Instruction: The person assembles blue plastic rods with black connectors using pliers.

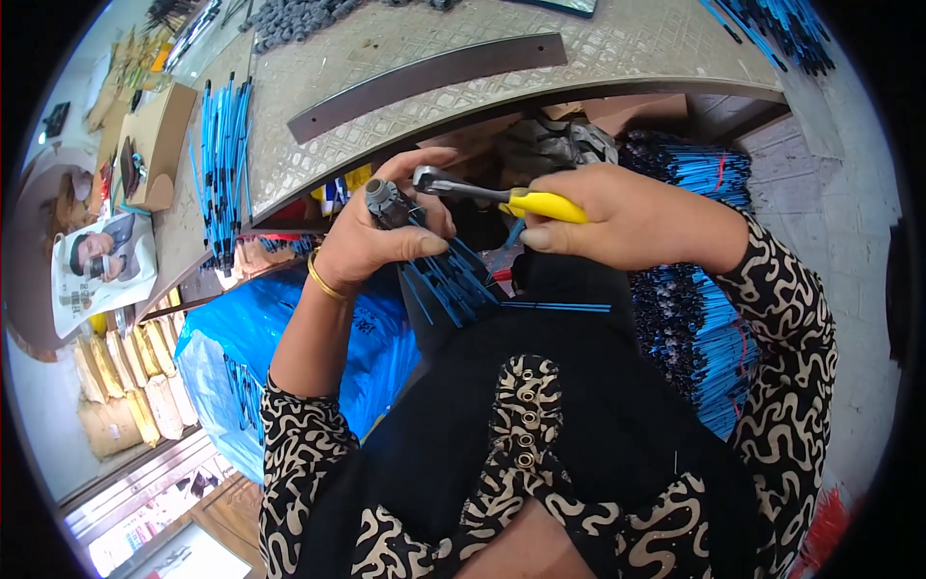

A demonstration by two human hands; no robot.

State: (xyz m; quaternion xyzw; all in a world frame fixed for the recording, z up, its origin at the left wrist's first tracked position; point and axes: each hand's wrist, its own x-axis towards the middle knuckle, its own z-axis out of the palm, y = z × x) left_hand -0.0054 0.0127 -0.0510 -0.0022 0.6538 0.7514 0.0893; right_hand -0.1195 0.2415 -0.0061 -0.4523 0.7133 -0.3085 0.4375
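My left hand (pixel 362 236) is closed around a grey plastic fitting (pixel 386 198) with a round hub at its top. From that fitting a cluster of thin blue rods (pixel 453 285) with black joints fans down toward my lap. My right hand (pixel 617 212) grips the yellow handle of a ratchet wrench (pixel 548 205). The grey wrench head (pixel 425 179) is close to the fitting, just right of its hub; whether they touch, I cannot tell. Across the dark cloth on my lap lies a thin blue rod (pixel 559 307).
Ahead stands a worktable (pixel 637 58) bearing a long dark metal strip (pixel 424 82) and a pile of small grey parts (pixel 299 21). Blue rod bundles (pixel 224 164) rest at its left. More stacked rods (pixel 690 318) are on my right. A blue plastic bag (pixel 251 347) sits beside my left arm.
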